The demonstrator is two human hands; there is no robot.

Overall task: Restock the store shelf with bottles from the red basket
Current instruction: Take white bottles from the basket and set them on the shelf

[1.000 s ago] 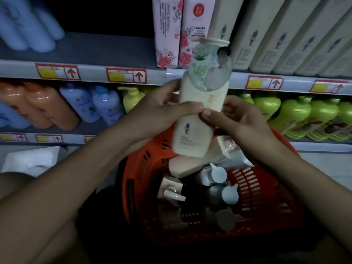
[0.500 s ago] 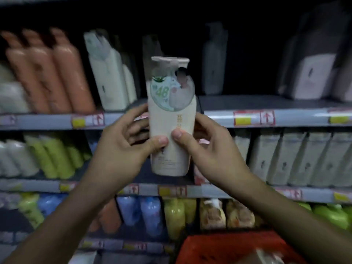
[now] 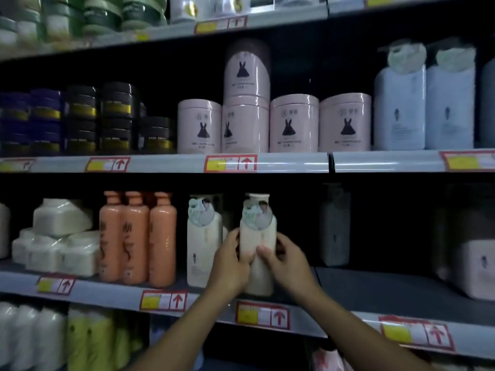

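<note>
While your left hand (image 3: 231, 265) and right hand (image 3: 284, 259) clasp the cream bottle (image 3: 257, 245) | upright on shelf (image 3: 375, 293), matching bottle (image 3: 203, 241) at 9 o'clock | seat base flat, label outward, then release.

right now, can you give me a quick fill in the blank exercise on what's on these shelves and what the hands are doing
1. Both hands, left and right, grip one ____ bottle.
2. Directly to the left of the matching bottle stand three ____ bottles.
3. On the shelf above, the pink tubs carry a picture of a black ____.
4. The red-framed price tags on the shelf edges show an arrow pointing ____.

Missing words: cream; orange; dress; up
</note>
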